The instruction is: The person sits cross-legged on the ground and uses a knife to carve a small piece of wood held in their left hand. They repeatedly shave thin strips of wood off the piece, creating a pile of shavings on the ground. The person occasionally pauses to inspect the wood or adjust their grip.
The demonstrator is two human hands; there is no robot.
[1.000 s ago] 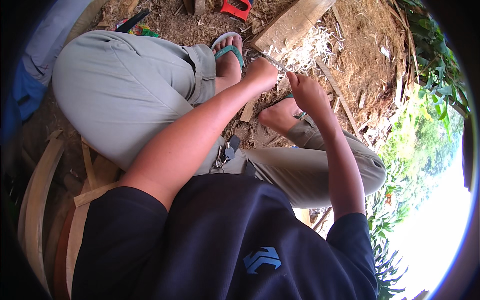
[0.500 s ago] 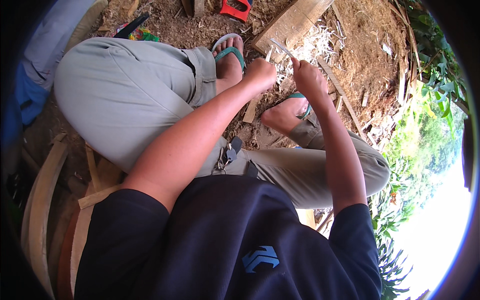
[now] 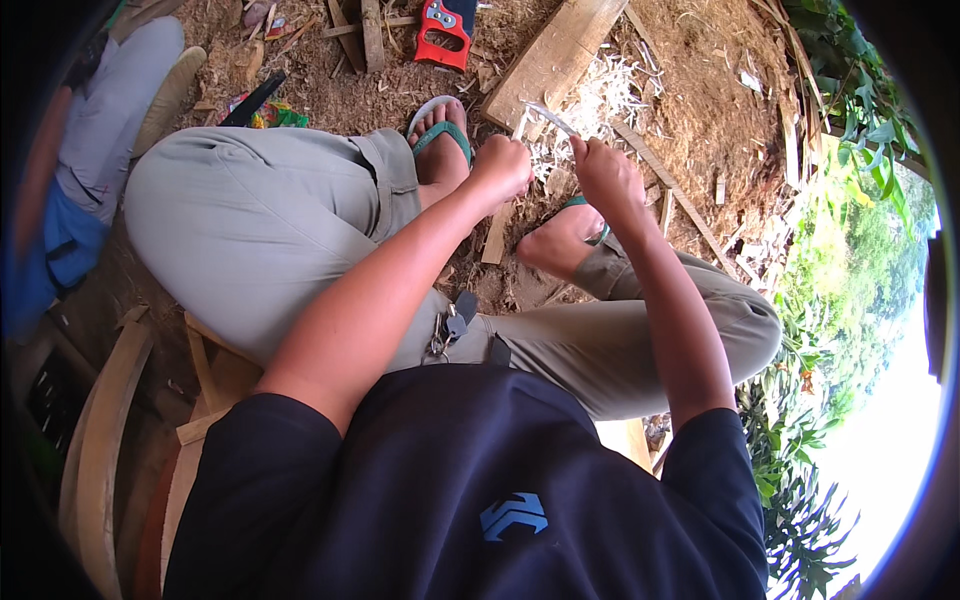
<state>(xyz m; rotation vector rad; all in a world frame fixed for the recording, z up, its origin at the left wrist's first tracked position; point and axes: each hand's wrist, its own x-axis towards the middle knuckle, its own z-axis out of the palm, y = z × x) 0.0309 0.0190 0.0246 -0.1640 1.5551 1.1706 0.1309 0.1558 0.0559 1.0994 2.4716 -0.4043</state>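
Observation:
Closed around a thin pale wood strip (image 3: 521,122), my left hand (image 3: 503,166) is over the ground between my sandalled feet. A short end of the strip sticks out beyond the fist. To its right, my right hand (image 3: 611,180) grips a knife, its handle hidden in my fingers. The narrow, slightly curved knife blade (image 3: 552,118) points up and left, near the strip's end; whether they touch I cannot tell. Below my left fist shows a flat wood piece (image 3: 496,236), possibly the same strip.
A thick plank (image 3: 556,60) lies beyond my hands, beside pale shavings (image 3: 600,98). A red-handled saw (image 3: 444,36) is on the ground left of it. Another person's grey-clad leg (image 3: 120,120) is at the far left. Leafy plants (image 3: 868,120) border the right side.
The view has shifted, bringing more of the saw and the other person into sight. Both hands keep their grips, and the knife blade now slants lower across toward the strip's end.

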